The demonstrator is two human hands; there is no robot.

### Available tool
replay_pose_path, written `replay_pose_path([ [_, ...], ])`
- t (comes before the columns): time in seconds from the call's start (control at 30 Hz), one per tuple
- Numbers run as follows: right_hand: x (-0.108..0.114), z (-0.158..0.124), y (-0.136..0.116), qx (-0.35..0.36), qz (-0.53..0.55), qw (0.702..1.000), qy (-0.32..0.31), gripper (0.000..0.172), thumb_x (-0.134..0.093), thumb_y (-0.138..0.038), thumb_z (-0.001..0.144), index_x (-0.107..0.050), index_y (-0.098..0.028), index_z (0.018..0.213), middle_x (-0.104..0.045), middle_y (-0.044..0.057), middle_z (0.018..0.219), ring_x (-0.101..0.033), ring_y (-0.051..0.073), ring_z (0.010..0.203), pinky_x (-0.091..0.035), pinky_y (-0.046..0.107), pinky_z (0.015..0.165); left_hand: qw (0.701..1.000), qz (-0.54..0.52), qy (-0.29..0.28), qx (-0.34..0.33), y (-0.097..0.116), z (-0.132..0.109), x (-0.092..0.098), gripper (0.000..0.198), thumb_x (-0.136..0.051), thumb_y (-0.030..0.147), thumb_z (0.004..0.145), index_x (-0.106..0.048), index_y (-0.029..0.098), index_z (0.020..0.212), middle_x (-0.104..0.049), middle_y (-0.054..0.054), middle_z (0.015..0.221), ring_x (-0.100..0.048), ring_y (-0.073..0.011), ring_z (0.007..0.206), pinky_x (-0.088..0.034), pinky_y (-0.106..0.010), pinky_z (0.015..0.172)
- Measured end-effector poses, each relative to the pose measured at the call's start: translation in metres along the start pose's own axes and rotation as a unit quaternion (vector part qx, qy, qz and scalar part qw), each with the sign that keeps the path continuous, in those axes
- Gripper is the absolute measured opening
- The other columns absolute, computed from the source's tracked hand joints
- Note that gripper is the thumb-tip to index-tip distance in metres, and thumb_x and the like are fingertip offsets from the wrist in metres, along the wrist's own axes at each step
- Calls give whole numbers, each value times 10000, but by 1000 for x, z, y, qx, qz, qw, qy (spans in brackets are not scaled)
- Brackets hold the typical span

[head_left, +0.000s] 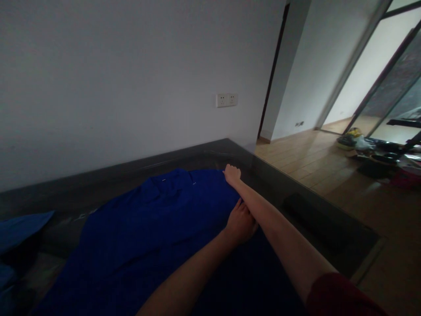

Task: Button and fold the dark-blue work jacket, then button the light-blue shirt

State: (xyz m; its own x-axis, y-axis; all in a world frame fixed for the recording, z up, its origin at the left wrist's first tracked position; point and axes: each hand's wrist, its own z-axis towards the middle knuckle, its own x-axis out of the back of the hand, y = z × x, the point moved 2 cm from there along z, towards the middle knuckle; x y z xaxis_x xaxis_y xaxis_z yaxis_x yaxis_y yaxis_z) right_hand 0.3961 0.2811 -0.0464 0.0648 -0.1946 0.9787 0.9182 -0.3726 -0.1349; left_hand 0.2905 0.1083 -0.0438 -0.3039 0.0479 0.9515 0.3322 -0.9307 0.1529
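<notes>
A blue collared shirt lies spread over a dark, glossy tabletop, its collar toward the wall. At the shirt's far right shoulder, my right hand is closed in a fist on the fabric edge. Nearer to me, my left hand is on the shirt's right side, fingers bent around the cloth. Part of that hand is hidden behind my right forearm, which crosses just beyond it. The lower part of the shirt runs out of view below my arms.
The dark table stands against a pale wall with a double socket. A black object rests near its right edge. Lighter blue cloth lies at the left. Bags and mixed items sit on the wooden floor at right.
</notes>
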Motion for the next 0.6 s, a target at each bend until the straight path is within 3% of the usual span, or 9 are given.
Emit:
replay_pose_path([
  [0.37, 4, 11, 6, 139, -17, 990, 5, 256, -383, -253, 972, -574, -141, 1101, -628, 150, 1157, -534, 237, 1117, -329, 366, 943, 1000, 2, 27, -3, 0, 0, -9, 465, -419, 313, 912, -422, 134, 1340, -437, -151, 1420, -347, -260, 1356, -266, -417, 1137],
  [0.5, 22, 10, 17, 120, -13, 993, -6, 298, -356, -310, 983, -575, -167, 1125, -619, 135, 1186, -541, 223, 1116, -367, 343, 916, 999, 4, 44, 11, 4, 1, 0, 461, -436, 283, 904, -429, 116, 1334, -424, -140, 1436, -346, -244, 1356, -272, -410, 1138],
  [0.6, 39, -2, 33, 83, -10, 996, -21, 387, -280, -355, 998, -602, -171, 1110, -643, 131, 1146, -588, 215, 1055, -420, 302, 833, 997, 15, 49, 58, 6, 0, 12, 432, -421, 262, 913, -461, 96, 1309, -477, -140, 1396, -419, -239, 1303, -340, -396, 1097],
])
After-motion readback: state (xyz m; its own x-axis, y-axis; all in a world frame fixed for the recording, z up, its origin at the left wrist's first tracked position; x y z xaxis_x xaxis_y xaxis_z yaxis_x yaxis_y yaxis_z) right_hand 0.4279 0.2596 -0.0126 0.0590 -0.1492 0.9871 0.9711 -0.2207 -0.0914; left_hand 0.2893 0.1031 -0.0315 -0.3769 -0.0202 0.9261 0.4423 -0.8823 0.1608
